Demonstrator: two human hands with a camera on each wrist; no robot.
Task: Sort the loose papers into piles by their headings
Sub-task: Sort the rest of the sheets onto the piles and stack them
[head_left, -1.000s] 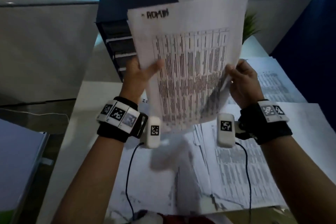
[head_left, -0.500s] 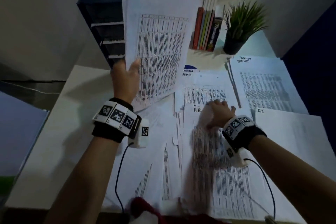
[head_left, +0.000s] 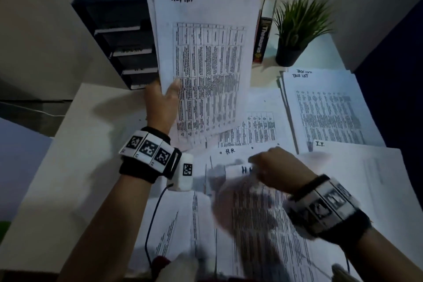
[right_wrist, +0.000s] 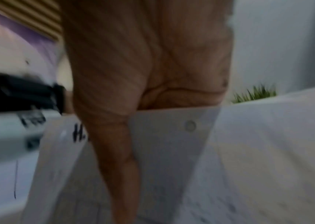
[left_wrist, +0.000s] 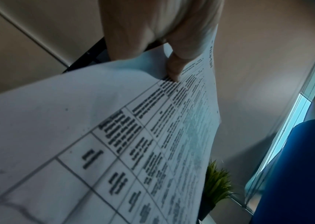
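Left hand (head_left: 161, 104) grips upright ADMIN sheets (head_left: 203, 62) by lower edge, above tabletop (head_left: 75, 144). Right hand (head_left: 278, 170), blurred, seemingly pinches H.R. sheet (head_left: 235, 170) top edge, directly below, nearer H.R. pile (head_left: 229, 151).

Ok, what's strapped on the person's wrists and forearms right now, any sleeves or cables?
No sleeves; both forearms are bare. Each wrist wears a black band topped by a row of white tiles printed with black square-code markers. A rounded white camera pod with its own marker hangs below the left wrist, trailing a thin black cable. The right wrist's band is motion-blurred.
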